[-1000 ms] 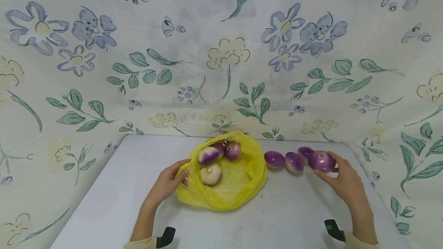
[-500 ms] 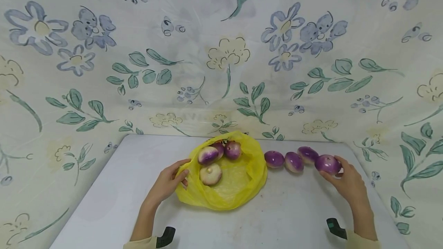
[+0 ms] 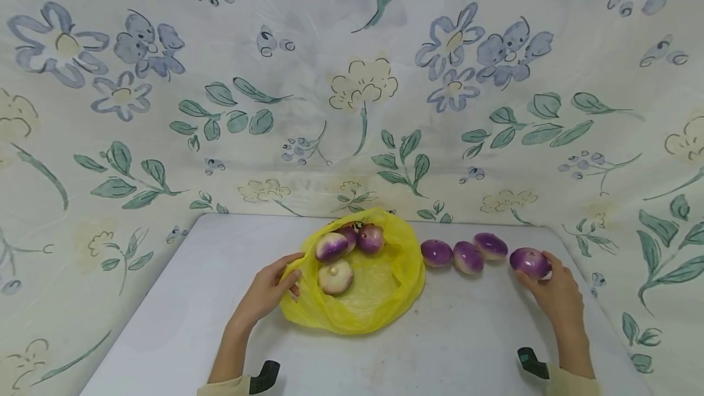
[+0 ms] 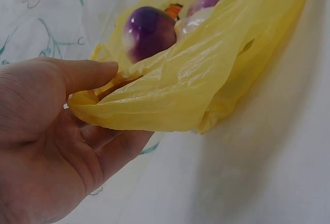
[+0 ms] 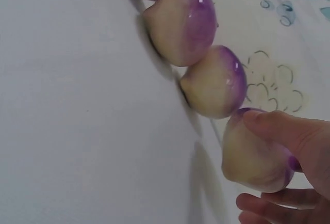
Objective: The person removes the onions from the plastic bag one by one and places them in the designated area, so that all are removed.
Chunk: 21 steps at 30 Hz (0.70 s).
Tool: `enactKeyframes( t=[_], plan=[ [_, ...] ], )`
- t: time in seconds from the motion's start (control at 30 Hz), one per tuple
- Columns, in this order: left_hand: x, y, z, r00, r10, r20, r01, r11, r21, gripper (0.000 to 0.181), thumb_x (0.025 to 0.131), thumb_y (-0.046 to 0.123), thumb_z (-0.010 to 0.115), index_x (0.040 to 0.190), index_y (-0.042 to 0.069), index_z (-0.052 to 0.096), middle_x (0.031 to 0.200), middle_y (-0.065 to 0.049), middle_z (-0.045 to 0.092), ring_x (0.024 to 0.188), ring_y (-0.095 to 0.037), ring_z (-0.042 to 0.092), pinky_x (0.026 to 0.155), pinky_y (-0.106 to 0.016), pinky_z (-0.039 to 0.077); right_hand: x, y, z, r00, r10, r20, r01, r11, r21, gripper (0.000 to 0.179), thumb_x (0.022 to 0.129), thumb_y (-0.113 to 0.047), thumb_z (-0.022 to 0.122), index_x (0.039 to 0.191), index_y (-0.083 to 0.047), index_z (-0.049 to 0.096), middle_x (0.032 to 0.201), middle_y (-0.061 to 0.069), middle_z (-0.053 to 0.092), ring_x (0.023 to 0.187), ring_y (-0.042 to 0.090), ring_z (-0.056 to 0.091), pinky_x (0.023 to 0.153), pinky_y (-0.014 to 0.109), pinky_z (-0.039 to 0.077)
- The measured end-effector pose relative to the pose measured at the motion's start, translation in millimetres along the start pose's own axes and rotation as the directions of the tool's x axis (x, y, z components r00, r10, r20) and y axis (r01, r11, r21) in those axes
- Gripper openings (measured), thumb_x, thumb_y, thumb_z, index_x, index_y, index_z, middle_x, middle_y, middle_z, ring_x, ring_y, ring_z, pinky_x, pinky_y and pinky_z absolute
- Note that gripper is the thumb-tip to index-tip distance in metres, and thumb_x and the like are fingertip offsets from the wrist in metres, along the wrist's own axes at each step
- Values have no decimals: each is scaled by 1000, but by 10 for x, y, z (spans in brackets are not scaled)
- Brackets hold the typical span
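My left hand (image 3: 267, 290) pinches the left rim of a yellow plastic bag (image 3: 379, 313), its thumb inside and fingers outside in the left wrist view. The bag lies with its mouth spread; several purple-and-white turnips are inside, among them a pale one (image 3: 335, 277) and a purple one (image 4: 149, 33). At the right, my right hand (image 3: 557, 289) grips another turnip (image 3: 530, 261) between thumb and fingers. In the right wrist view its shadow falls apart from it, so it seems slightly above the table. My palm hides part of it.
Three turnips stand in a line right of the bag: one beside its rim (image 3: 436, 253), a middle one (image 3: 468, 257) and a third behind (image 3: 491, 246). The white table (image 3: 462, 347) ends at a flower-patterned cloth (image 3: 308, 157) hanging at the back and sides.
My right hand has moved right and lower with its turnip, away from the three in line, uncovering the third one. The left hand and the bag stay in place.
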State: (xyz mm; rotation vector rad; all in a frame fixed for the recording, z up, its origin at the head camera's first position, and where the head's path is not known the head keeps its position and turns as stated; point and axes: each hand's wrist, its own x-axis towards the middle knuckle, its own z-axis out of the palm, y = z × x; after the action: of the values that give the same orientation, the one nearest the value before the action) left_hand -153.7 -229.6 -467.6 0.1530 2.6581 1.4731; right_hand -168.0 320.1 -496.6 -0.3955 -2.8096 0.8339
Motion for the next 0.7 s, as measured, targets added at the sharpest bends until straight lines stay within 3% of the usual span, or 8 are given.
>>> enactKeyframes(
  t=[0.17, 0.7],
  plan=[
    [4, 10, 8, 1000, 2, 1, -2, 1000, -4, 42, 100, 20, 57, 140, 13, 51, 76, -9, 66, 67, -16, 63, 64, -23, 50, 3, 35, 44, 999, 18, -35, -18, 1000, -2, 80, 87, -45, 70, 144, 1, 37, 114, 36, 53, 93, 50, 62, 72, 63, 48],
    [14, -10, 2, 1000, -11, 7, 11, 1000, 10, 42, 100, 20, 56, 141, 13, 51, 78, -8, 66, 68, -17, 63, 71, -23, 51, 9, 31, 101, 998, 30, 56, -29, 1000, -4, 84, 91, -46, 65, 151, -1, 27, 130, 38, 44, 100, 50, 60, 79, 66, 44]
  ],
)
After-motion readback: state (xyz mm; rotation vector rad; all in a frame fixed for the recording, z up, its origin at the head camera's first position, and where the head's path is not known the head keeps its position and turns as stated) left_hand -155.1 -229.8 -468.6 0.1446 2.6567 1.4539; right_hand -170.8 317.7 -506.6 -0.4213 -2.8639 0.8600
